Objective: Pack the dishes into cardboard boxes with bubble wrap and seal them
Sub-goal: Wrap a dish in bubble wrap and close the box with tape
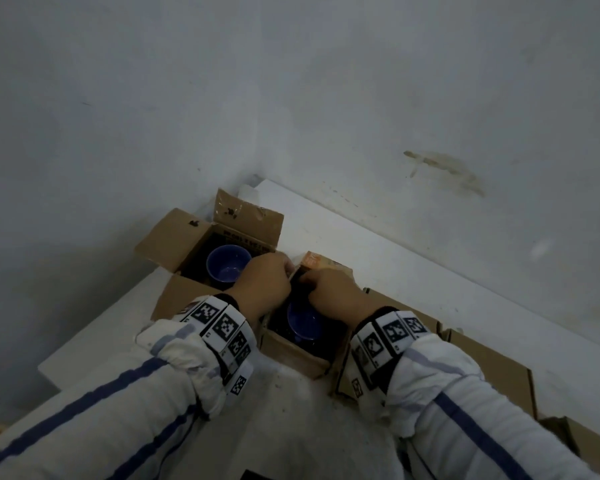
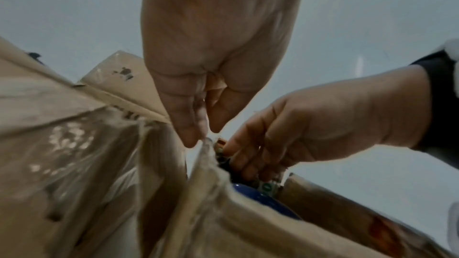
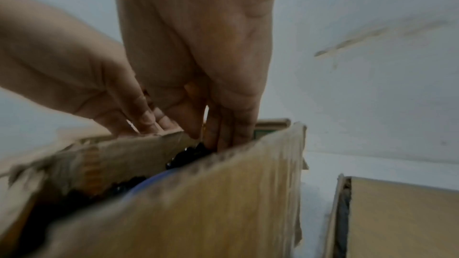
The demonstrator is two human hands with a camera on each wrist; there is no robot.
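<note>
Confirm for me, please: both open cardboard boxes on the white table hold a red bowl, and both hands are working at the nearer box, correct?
Not quite: the bowls are blue, not red. The head view shows a blue bowl in the farther box and another in the nearer box, where the left hand and right hand work.

Two open boxes on table point(image 1: 413, 268): far box point(image 1: 174, 244) at 10 o'clock of near box point(image 1: 291, 355). One bowl point(image 1: 228, 268) in far box, another bowl point(image 1: 303, 323) in near. Flat cardboard point(image 1: 492, 368) at 3 o'clock.
</note>
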